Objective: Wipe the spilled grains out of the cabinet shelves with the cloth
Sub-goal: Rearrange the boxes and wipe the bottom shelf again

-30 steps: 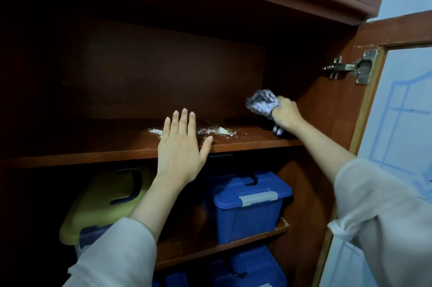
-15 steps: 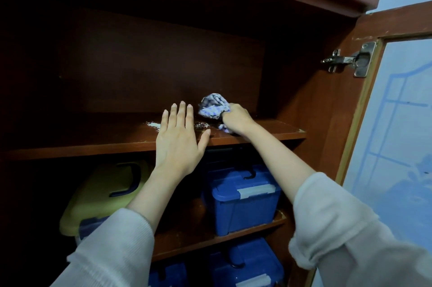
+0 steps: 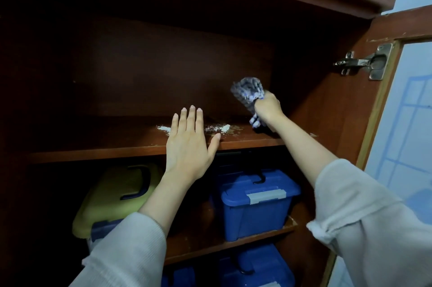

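The left hand (image 3: pixel 189 146) is stretching flat in front of the shelf (image 3: pixel 105 149), fingers straight and close together, thumb spread to the side, holding nothing. Its thumb tip is lying at the shelf's front edge; whether the palm is pressing on the wood cannot be told. The hand is covering the middle of the grains (image 3: pixel 217 128), so they are showing as two pale patches, a small one left of the fingers and a larger one to the right.

The right hand (image 3: pixel 267 109) is gripping the cloth (image 3: pixel 247 90) in a closed fist above the shelf's right end, well to the right of the grains. A bunched, patterned wad is sticking up out of the fist and a short tail is hanging below it. The tail is ending in dark shadow, so whether it is touching the shelf is unclear. The fingers are hidden behind the back of the hand.

The shelf's left part and the back of the cabinet are sinking into darkness, and nothing can be made out there. Below, a blue box (image 3: pixel 254 212) is sitting on the next shelf, with a yellow lid (image 3: pixel 112 195) to its left, partly hidden by the left forearm. Another box (image 3: pixel 257 268) underneath is being cut off by the bottom edge. At the right, a hinge (image 3: pixel 364 62) is showing on the open door (image 3: pixel 374 123), which is running out of view.
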Demonstrator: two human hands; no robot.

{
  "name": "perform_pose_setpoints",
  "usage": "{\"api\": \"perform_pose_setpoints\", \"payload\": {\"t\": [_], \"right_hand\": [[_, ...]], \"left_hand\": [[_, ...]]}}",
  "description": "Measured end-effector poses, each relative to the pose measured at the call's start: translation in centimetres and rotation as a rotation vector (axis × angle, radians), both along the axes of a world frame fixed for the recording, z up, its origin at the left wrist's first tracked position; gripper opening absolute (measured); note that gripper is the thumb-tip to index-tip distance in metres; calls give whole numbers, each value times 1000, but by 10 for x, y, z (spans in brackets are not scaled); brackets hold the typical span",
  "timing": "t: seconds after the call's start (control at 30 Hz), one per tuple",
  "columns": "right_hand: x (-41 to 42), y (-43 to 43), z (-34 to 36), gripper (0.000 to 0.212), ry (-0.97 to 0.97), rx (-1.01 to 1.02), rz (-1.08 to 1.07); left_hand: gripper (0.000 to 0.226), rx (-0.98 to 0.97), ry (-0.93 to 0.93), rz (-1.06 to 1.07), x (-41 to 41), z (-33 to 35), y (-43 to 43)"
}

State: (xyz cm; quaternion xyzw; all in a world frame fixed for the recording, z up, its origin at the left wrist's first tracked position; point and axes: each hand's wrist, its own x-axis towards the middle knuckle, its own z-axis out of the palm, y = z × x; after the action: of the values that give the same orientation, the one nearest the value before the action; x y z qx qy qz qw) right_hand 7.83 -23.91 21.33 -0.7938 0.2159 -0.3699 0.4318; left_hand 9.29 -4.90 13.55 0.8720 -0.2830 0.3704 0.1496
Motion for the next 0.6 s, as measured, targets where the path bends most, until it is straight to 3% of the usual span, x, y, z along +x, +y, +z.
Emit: {"api": "perform_pose_setpoints", "payload": {"t": [0.13,0.33,0.6], "right_hand": [[6,-3,-18,36,152,-127,24],[27,13,-20,29,173,-143,192],[25,12,-21,27,105,4,341]], "left_hand": [[79,-15,-21,1,1,-2,-2],[76,-12,-24,16,2,-2,-2],[91,11,-20,44,1,-1,-2]]}}
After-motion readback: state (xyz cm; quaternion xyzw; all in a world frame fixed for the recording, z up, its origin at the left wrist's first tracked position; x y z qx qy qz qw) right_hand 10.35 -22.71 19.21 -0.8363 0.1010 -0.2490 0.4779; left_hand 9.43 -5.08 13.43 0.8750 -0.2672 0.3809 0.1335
